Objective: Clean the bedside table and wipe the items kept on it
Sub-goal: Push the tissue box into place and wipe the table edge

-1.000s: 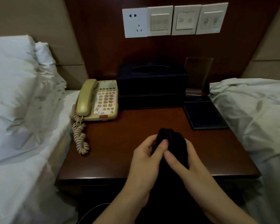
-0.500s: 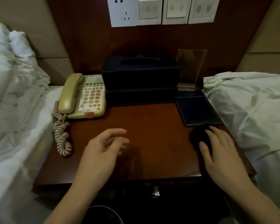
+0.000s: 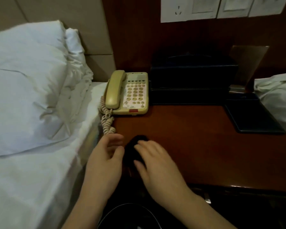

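Observation:
A dark wooden bedside table (image 3: 196,146) holds a beige telephone (image 3: 129,93) with a coiled cord (image 3: 106,123), a dark tissue box (image 3: 193,76) and a dark flat folder (image 3: 253,116). A black cloth (image 3: 132,151) lies near the table's front left corner. My right hand (image 3: 157,164) presses flat on the cloth with straight fingers. My left hand (image 3: 106,161) hovers just left of the cloth, fingers loosely spread, holding nothing.
A bed with white pillows (image 3: 28,83) borders the table on the left, and white bedding (image 3: 277,96) on the right. A clear acrylic stand (image 3: 248,63) sits behind the folder. Wall sockets and switches (image 3: 205,9) are above. A dark round bin (image 3: 127,217) is below.
My right hand slid the black cloth from the table's right side across to the front left. My left hand moved left toward the table edge. The view turned left.

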`<action>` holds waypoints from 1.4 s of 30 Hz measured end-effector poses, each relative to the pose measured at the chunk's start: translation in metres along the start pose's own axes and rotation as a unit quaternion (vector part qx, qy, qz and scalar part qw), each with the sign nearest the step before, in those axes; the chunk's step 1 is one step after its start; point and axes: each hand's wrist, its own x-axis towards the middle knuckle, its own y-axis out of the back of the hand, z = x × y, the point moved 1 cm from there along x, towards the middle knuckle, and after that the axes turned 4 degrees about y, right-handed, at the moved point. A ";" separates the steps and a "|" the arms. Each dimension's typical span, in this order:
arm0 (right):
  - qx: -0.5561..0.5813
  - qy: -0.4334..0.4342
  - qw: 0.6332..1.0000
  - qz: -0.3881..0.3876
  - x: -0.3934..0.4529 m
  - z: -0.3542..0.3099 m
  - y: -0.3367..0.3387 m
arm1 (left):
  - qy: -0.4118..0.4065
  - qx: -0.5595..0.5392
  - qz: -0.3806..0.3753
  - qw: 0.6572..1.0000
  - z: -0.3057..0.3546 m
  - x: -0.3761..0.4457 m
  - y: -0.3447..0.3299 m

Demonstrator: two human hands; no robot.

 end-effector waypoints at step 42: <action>0.270 -0.128 0.954 -0.015 -0.016 -0.009 0.091 | -0.086 0.024 -0.227 0.970 0.015 -0.005 0.040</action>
